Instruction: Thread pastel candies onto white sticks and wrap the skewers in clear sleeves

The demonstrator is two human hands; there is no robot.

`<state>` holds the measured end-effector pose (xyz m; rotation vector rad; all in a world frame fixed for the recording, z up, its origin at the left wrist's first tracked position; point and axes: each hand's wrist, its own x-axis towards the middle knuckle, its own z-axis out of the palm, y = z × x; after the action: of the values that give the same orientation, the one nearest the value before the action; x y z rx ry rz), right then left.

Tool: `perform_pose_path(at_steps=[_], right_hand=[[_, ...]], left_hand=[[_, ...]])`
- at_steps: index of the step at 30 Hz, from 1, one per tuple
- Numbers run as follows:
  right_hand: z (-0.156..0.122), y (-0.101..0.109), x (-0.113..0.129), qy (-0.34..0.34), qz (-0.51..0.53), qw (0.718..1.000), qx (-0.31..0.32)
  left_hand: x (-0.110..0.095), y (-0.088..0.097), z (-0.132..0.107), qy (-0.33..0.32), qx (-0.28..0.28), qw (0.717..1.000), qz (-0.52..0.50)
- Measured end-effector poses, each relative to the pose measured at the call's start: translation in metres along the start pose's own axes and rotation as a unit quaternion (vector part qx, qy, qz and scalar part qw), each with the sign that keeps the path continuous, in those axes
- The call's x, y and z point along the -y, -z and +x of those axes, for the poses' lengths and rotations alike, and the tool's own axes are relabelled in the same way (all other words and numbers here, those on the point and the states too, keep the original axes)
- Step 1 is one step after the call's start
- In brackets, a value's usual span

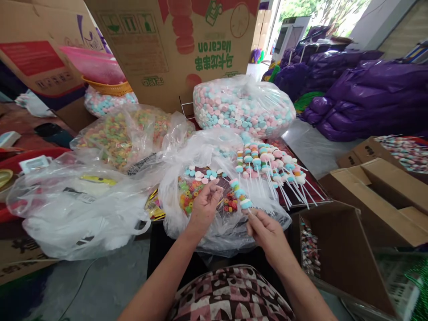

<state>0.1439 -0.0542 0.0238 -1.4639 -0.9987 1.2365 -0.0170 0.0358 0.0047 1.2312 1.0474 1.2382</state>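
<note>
My right hand (265,227) pinches the lower end of a candy skewer (240,195), threaded with blue, pink and white marshmallows and gummy rings. The skewer tilts up and to the left. To its left, my left hand (205,205) has its fingers curled against the thumb; anything between them is too small to make out. Loose marshmallows (204,174) lie just beyond the left hand. Colourful gummy rings (187,196) are beside it, and a heap of red and orange rings (230,203) sits between both hands. Finished-looking skewers (267,162) with white sticks are piled at the right.
A large bag of marshmallows (240,107) and a bag of gummy rings (123,133) stand behind the work area. White plastic bags (83,209) lie left. An upturned-print carton (207,40) rises at the back. Open cardboard boxes (344,249) and purple bundles (374,98) are right.
</note>
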Motion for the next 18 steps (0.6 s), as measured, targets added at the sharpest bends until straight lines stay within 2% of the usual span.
perform_pose_path(at_steps=[2,4,6,8,11,13,16,18], right_hand=[[0.003,0.019,0.022,0.038,-0.046,0.998,-0.018],[0.015,0.039,0.046,0.075,-0.097,0.990,-0.074],[0.034,0.055,0.068,0.097,-0.141,0.979,-0.115],[0.059,0.064,0.082,0.091,-0.119,0.981,-0.127],[0.091,0.065,0.085,0.049,-0.026,0.993,-0.103],[0.099,0.063,0.080,0.030,0.009,0.995,-0.090],[0.085,0.063,0.073,0.034,0.010,0.992,-0.118],[0.064,0.065,0.072,0.066,-0.065,0.984,-0.155]], left_hand=[[0.000,0.003,0.001,0.003,-0.001,1.000,0.005],[0.001,0.005,0.001,0.010,0.000,1.000,0.004],[0.002,0.007,0.000,0.015,0.003,1.000,0.004],[0.002,0.011,-0.002,0.019,0.006,1.000,0.007],[0.002,0.020,-0.003,0.018,-0.005,1.000,0.012],[0.001,0.027,-0.004,0.017,-0.022,0.999,0.016],[0.003,0.035,-0.005,0.024,-0.041,0.999,0.013],[0.006,0.037,-0.005,0.026,-0.043,0.999,0.003]])
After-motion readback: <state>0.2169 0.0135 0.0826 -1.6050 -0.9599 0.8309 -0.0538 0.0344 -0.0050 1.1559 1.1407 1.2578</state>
